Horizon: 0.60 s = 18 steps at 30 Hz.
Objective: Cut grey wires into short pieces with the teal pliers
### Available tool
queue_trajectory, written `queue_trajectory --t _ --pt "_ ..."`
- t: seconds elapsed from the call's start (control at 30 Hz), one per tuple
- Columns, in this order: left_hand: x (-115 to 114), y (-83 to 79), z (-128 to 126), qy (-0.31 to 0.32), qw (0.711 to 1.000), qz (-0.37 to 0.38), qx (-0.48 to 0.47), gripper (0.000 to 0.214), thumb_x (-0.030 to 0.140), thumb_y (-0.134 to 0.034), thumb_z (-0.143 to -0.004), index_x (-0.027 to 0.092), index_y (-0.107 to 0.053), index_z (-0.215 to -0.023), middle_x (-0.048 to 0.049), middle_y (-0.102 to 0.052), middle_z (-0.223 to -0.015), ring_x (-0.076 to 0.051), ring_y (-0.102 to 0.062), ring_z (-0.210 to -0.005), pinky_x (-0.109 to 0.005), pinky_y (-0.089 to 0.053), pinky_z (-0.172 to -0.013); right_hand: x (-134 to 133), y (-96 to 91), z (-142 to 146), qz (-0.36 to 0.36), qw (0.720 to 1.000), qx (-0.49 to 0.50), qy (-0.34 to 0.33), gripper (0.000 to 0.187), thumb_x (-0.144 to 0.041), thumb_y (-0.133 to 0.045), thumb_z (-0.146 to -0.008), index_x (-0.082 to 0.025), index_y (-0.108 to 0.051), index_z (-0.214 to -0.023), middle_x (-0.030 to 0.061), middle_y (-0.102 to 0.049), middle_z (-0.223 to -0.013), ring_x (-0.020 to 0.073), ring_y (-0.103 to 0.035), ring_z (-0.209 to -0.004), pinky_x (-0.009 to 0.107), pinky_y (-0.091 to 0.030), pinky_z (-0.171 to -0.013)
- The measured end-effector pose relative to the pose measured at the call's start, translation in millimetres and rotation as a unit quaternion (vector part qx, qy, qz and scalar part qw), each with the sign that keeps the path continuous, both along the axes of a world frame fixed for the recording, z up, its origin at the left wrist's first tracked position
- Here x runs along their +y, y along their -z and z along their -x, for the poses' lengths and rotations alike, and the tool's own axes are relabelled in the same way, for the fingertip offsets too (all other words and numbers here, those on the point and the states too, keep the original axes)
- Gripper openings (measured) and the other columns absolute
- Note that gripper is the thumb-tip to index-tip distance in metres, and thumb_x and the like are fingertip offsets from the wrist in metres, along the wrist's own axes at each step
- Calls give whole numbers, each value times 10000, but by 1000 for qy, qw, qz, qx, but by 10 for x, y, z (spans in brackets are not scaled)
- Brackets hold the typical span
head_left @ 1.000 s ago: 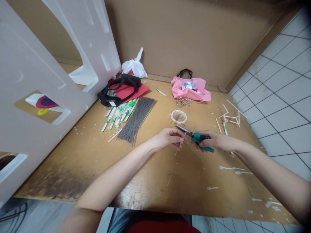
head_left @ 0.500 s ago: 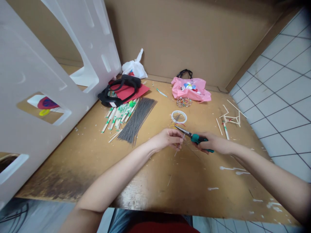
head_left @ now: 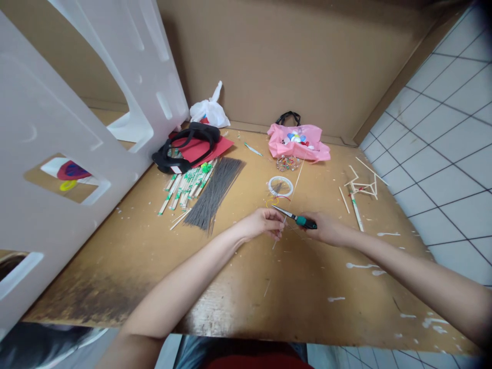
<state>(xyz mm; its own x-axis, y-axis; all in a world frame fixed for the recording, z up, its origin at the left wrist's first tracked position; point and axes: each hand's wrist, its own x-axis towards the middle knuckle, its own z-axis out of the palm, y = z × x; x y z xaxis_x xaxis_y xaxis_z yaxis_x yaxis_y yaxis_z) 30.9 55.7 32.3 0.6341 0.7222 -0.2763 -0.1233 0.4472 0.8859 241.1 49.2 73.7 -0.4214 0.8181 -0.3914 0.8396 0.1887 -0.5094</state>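
My left hand [head_left: 269,223] is closed, with thumb and fingers pinching a thin wire [head_left: 274,245] whose lower end sticks out below the fingertips. My right hand [head_left: 323,228] grips needle-nose pliers [head_left: 302,220] by their green and black handles. The pliers' long jaws point left, just above my left fingertips and close to the wire. Another thin length of wire [head_left: 298,179] slants up and away from between the hands. Whether the jaws bite on wire is too small to tell.
Beyond my hands lie a white ring [head_left: 269,186], a beaded wire piece [head_left: 288,163] and a pink bag [head_left: 319,146]. Grey wires [head_left: 215,197], wrapped chopsticks [head_left: 188,184] and a black headset [head_left: 163,163] are on the left. A stick frame [head_left: 365,189] lies right. A white plastic panel [head_left: 115,215] stands left.
The pliers' handles have come closer together, and their jaws have moved slightly left and down. A long wire that trailed down to the right now slants up and away.
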Motion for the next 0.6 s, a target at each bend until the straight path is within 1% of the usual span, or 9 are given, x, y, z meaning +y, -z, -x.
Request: queue_trajectory --t 0.13,0.23,0.3,0.37,0.4,0.43,0.5,0.6 --pt "26 65 17 14 1000 3 6 285 261 -757 -578 101 -592 -745 2 -593 -635 -89 -581 -522 -241 -491 -544 2 43 3 -26 999 -35 -9 134 -217 -470 -641 -172 -536 -747 -5 -547 -663 132 -454 -587 241 -303 -541" --pt "31 103 39 58 998 13 20 288 266 -757 -578 105 -595 -752 3 -595 -617 -96 -585 -517 -246 -491 -541 25 71 -20 -33 998 -48 -5 133 -213 -472 -648 -171 -544 -752 3 -559 -675 141 -474 -607 244 -314 -552" --pt "23 94 54 94 995 19 29 284 270 -755 -578 107 -600 -752 4 -597 -598 -99 -586 -512 -242 -489 -533 52 83 -64 -49 998 -43 12 143 -208 -467 -658 -168 -547 -769 13 -570 -702 148 -494 -639 247 -333 -574" --pt "16 46 69 102 994 8 26 277 275 -750 -589 107 -606 -756 3 -598 -598 -97 -586 -519 -235 -489 -537 64 85 -117 -67 997 -42 24 159 -207 -469 -666 -167 -554 -795 20 -582 -727 151 -503 -654 246 -340 -582" --pt "15 10 77 89 996 -4 18 277 281 -747 -597 107 -607 -761 3 -599 -605 -96 -587 -526 -232 -490 -542 57 80 -139 -71 996 -48 25 166 -209 -476 -668 -169 -560 -805 22 -587 -729 150 -503 -648 245 -336 -576" --pt "19 -31 85 62 998 -17 6 281 288 -744 -604 108 -606 -771 2 -601 -619 -96 -592 -541 -231 -492 -551 39 72 -154 -71 995 -60 23 168 -212 -483 -668 -171 -565 -809 22 -590 -723 149 -500 -634 244 -328 -565" --pt "36 -108 98 -19 999 -43 -18 295 303 -742 -611 115 -598 -788 5 -603 -650 -96 -601 -575 -231 -499 -574 -24 46 -155 -59 995 -79 7 161 -217 -492 -675 -177 -574 -808 20 -596 -709 143 -490 -607 241 -308 -544" --pt "69 -163 97 -142 986 -80 -31 321 328 -747 -605 126 -578 -789 17 -595 -679 -89 -603 -594 -230 -506 -595 -146 4 -106 -21 997 -67 -34 151 -208 -498 -686 -186 -579 -812 14 -599 -707 132 -473 -591 237 -285 -534"
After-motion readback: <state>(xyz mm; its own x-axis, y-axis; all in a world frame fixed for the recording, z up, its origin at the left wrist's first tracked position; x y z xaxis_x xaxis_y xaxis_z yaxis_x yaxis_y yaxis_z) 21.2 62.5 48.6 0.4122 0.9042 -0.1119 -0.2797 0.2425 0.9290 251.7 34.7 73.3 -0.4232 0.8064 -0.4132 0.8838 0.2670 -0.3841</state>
